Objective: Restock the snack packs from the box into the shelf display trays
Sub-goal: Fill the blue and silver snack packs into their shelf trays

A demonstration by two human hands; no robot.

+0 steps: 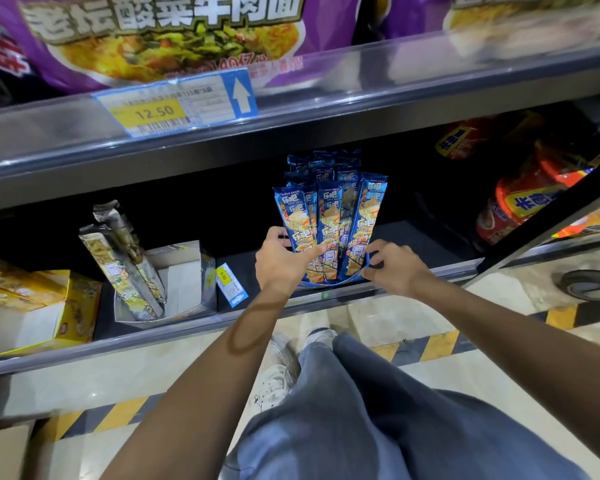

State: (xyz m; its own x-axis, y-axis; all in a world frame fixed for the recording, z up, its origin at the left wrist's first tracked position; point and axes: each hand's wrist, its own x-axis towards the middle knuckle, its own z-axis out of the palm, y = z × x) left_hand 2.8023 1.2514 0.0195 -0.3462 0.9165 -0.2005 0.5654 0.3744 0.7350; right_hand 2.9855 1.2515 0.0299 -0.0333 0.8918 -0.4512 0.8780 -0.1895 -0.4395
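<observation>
Several tall blue snack packs (pixel 329 209) stand upright in a blue display tray (pixel 355 276) at the front of the lower shelf. My left hand (pixel 281 259) grips the tray's left side, its thumb lying across the front packs. My right hand (pixel 394 265) pinches the tray's right front rim. To the left stands a white display tray (pixel 184 271) with a few yellowish snack packs (pixel 125 258) leaning in it. A corner of a cardboard box (pixel 0 448) shows at the bottom left on the floor.
A yellow carton (pixel 49 306) sits at the far left of the shelf. A price tag (pixel 231 284) lies between the two trays. Red noodle tubs (pixel 520 206) fill the right side. The upper shelf edge (pixel 291 109) hangs close overhead, with purple noodle bags (pixel 160 36) on that shelf.
</observation>
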